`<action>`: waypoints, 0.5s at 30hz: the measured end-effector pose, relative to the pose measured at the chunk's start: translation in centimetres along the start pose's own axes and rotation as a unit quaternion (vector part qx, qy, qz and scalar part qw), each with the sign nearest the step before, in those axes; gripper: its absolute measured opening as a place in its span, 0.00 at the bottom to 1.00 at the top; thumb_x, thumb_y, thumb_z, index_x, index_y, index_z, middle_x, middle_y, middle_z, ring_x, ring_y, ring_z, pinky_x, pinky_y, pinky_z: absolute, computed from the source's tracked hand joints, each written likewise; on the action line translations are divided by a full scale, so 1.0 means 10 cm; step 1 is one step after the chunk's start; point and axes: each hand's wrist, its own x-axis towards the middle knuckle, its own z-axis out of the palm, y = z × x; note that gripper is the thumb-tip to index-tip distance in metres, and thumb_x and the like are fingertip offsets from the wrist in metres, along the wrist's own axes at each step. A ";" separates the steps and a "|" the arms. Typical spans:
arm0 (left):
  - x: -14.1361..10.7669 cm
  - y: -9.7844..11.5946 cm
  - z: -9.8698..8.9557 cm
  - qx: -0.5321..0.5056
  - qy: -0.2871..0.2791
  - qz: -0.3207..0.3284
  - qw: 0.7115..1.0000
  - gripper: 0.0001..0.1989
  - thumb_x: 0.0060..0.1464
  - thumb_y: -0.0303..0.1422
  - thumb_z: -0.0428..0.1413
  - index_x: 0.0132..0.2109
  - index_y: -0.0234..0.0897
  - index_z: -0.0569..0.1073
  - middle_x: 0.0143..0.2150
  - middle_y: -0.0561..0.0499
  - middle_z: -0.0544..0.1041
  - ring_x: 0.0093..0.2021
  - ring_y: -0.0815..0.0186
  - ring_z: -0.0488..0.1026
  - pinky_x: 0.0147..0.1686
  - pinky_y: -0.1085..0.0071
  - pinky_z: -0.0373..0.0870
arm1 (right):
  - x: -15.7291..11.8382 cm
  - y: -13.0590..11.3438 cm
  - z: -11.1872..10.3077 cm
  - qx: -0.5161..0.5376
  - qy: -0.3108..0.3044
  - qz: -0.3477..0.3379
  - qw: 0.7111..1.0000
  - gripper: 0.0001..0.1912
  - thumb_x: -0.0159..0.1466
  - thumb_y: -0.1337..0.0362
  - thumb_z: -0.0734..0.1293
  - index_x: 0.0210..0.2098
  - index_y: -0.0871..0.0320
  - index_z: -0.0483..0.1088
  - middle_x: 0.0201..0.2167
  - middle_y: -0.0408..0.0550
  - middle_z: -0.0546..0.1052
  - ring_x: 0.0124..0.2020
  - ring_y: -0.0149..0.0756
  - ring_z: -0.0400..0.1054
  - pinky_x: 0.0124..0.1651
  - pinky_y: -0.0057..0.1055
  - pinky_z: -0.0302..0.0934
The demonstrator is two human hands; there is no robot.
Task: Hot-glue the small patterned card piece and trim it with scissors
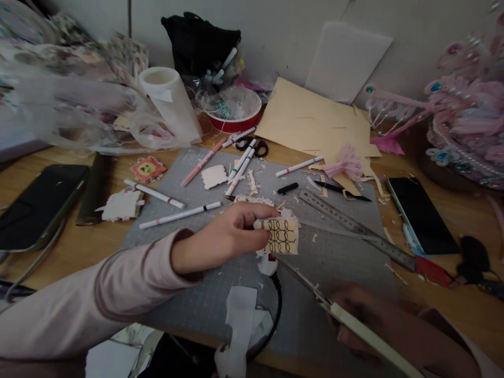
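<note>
My left hand [232,231] pinches a small pale yellow card [282,236] with ragged white edges, between thumb and fingers, above the grey cutting mat [220,286]. Black looped lines in rows cover the card's face. My right hand [366,315], dim and blurred, is closed around what look like scissors [334,311], with a cream handle and long thin metal blades. Their tip points up-left toward the card's lower edge; I cannot tell whether they touch. Under the card, a white device with a red switch [268,265] and a black cord is partly hidden.
Markers [181,214], black-handled scissors [252,147], a steel ruler [334,215], a craft knife [342,190] and paper scraps litter the mat. Phones [423,215] flank it. Behind are a white roll [169,105], a red-and-white bowl [234,123] and yellow card sheets [311,118].
</note>
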 end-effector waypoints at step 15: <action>-0.02 0.02 0.01 -0.014 0.025 0.010 1.000 0.07 0.47 0.28 0.53 0.34 0.33 0.74 0.28 0.51 0.73 0.27 0.71 0.67 0.26 0.77 0.63 | 0.04 -0.08 0.03 -0.055 -0.001 -0.021 0.998 0.22 0.57 0.47 0.60 0.19 0.57 0.53 0.17 0.37 0.56 0.17 0.21 0.48 0.15 0.17 0.46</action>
